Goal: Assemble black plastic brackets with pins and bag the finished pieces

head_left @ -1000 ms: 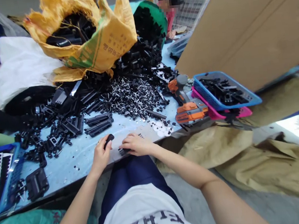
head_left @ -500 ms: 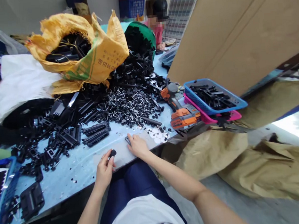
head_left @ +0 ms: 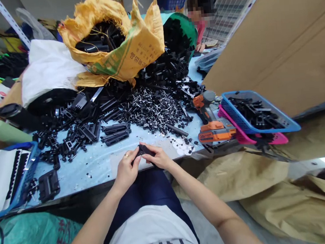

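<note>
Both my hands meet over the front edge of the blue-covered table (head_left: 78,175). My left hand (head_left: 127,168), with a ring on one finger, pinches a black plastic part (head_left: 143,150) from the left. From the right, my right hand (head_left: 159,157) grips the same part, thumbs close together. Fingers cover much of it, so its full shape is hidden. Just beyond lie several long black plastic pieces (head_left: 115,133) and a heap of small black-headed pins (head_left: 155,109).
An orange cordless drill (head_left: 216,130) lies to the right, beside a blue basket (head_left: 282,126) of black parts stacked on a pink one (head_left: 242,137). A yellow woven sack (head_left: 144,47) stands behind the heap. Far back, a person (head_left: 201,31) sits near a tall cardboard sheet (head_left: 280,39).
My hands have come together; the left moved right and up with its small round black part. The right left the table surface and now grips a black part with the left. The view has shifted left.
</note>
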`<act>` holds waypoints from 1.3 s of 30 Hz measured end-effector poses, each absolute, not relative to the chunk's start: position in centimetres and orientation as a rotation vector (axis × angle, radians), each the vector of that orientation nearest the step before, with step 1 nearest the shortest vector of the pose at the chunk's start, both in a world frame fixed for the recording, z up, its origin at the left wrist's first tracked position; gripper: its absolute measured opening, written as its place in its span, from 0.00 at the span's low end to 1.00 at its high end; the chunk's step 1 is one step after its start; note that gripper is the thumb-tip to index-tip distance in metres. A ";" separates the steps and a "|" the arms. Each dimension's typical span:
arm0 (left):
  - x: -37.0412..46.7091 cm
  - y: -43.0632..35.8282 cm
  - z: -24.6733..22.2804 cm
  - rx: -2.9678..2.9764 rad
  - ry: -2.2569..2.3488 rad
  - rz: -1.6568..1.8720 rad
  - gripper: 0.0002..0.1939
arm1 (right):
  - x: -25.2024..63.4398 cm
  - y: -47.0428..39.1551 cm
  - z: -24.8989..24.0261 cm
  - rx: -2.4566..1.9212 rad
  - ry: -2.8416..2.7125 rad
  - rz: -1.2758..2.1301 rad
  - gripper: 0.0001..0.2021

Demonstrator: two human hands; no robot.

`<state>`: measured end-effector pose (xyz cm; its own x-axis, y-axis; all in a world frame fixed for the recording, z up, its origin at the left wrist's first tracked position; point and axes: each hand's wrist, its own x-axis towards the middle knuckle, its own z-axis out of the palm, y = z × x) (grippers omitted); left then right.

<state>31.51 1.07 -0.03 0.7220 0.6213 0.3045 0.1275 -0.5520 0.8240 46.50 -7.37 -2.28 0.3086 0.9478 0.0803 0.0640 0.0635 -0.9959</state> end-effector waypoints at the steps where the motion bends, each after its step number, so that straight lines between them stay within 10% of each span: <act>1: 31.4 1.1 0.2 2.111 0.545 0.737 0.18 | 46.8 -7.4 -2.3 -1.323 -1.061 0.874 0.28; 23: 33.4 -0.3 0.1 2.011 0.792 1.220 0.18 | 45.2 -6.4 -1.4 -1.468 -1.269 0.445 0.27; 32: 33.1 0.8 -5.4 1.782 1.065 0.989 0.21 | 46.3 -3.8 -3.9 -1.799 -1.621 0.486 0.24; 39: 32.5 2.3 -5.1 2.656 0.630 0.449 0.22 | 63.4 -1.5 -0.9 -2.641 -0.995 -0.220 0.22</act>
